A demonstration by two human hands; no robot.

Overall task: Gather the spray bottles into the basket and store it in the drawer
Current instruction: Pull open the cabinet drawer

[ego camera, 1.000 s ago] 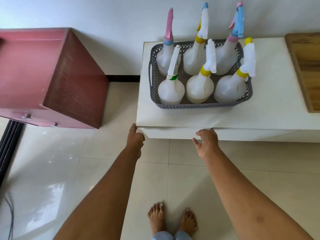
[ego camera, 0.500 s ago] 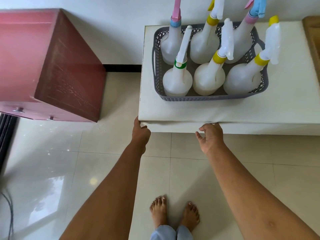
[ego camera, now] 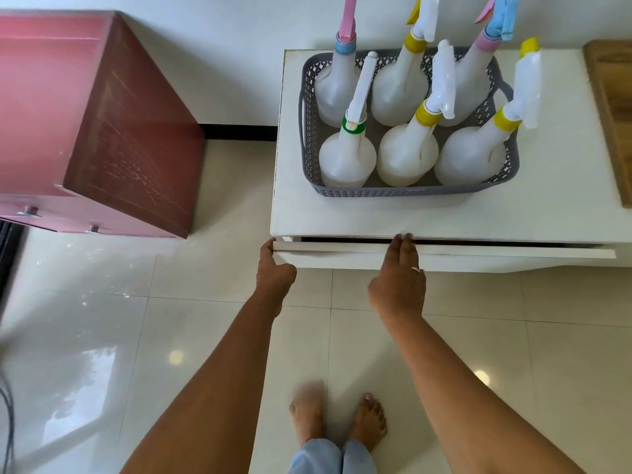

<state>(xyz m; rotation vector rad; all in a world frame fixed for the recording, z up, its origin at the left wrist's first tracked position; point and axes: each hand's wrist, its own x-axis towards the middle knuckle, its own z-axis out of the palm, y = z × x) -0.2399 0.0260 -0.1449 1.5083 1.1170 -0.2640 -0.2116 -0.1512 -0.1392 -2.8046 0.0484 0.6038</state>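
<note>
A grey perforated basket [ego camera: 410, 191] stands on the white cabinet top [ego camera: 342, 213], holding several translucent spray bottles [ego camera: 347, 159] upright with white, pink and blue trigger heads. Under the top, the white drawer front [ego camera: 478, 252] sits slightly out, with a dark gap above it. My left hand [ego camera: 273, 266] grips the drawer front's left corner. My right hand [ego camera: 400, 271] has its fingers hooked over the drawer's upper edge, near the middle-left.
A red-brown cabinet [ego camera: 102, 131] stands to the left on the glossy tiled floor [ego camera: 136, 336]. A wooden board [ego camera: 612, 107] lies at the right of the cabinet top. My bare feet [ego camera: 338, 415] stand just in front of the drawer. Dark cables [ego camera: 7, 405] run along the far left.
Both hands went from hovering below the cabinet edge to holding the drawer front. The drawer has come out a little, showing a dark gap.
</note>
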